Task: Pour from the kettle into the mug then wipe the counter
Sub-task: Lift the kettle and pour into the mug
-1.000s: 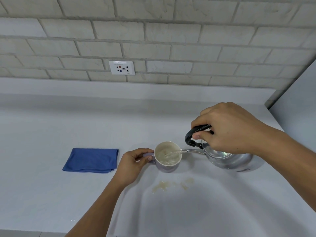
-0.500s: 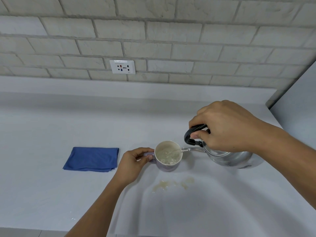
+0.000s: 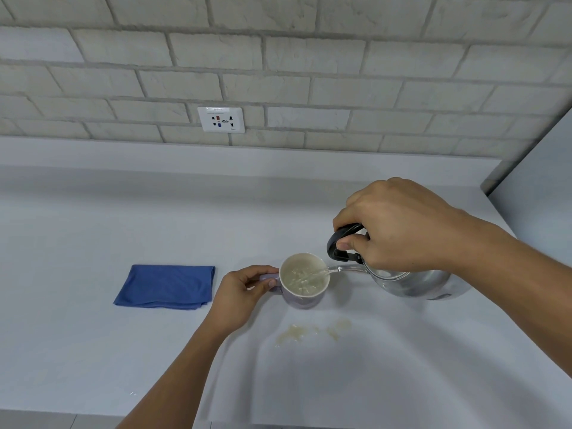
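Raised, shiny metal kettle (image 3: pixel 411 281) fills round mug (image 3: pixel 305 281).

We see two bare hands, the left hand (image 3: pixel 244 292) and the right hand (image 3: pixel 399 224), each on a bare forearm that runs to the frame's edge. Neither wrist nor any visible finger carries a sleeve, glove, watch or ring.

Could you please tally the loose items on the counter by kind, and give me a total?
Kettle: 1, tilted by the right hand, pouring
Mug: 1, handle held by the left hand
Blue cloth: 1, folded, untouched
Total: 3
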